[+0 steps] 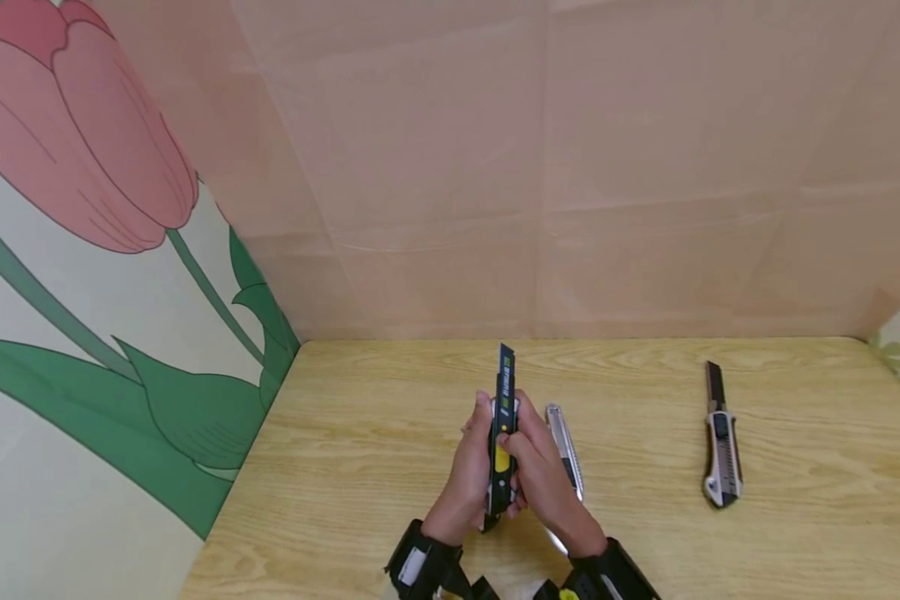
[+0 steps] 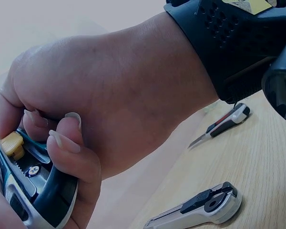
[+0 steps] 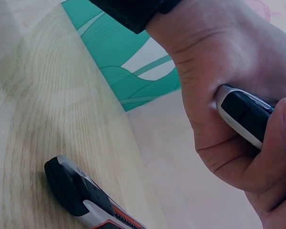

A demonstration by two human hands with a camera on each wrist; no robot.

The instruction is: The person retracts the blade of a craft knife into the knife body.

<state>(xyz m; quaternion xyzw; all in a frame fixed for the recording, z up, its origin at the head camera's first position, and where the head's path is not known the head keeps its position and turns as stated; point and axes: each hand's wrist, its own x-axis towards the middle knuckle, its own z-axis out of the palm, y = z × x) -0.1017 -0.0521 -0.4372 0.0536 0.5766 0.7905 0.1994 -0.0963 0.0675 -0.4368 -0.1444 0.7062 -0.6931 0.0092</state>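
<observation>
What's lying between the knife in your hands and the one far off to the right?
In the head view, a slim silver utility knife lies beside the right hand; beyond it, bare wooden table reaches the grey-black utility knife.

Both forearms come in from the bottom edge of the head view, each with a black strap at the wrist, and meet at the middle. The left hand [image 1: 467,475] is curled, fingers wrapped round the lower part of a knife held upright between the two hands. The right hand [image 1: 543,479] presses in from the other side, fingers also curled about the handle, its thumb lying on the front face. The two hands touch each other, held just above the tabletop.
</observation>
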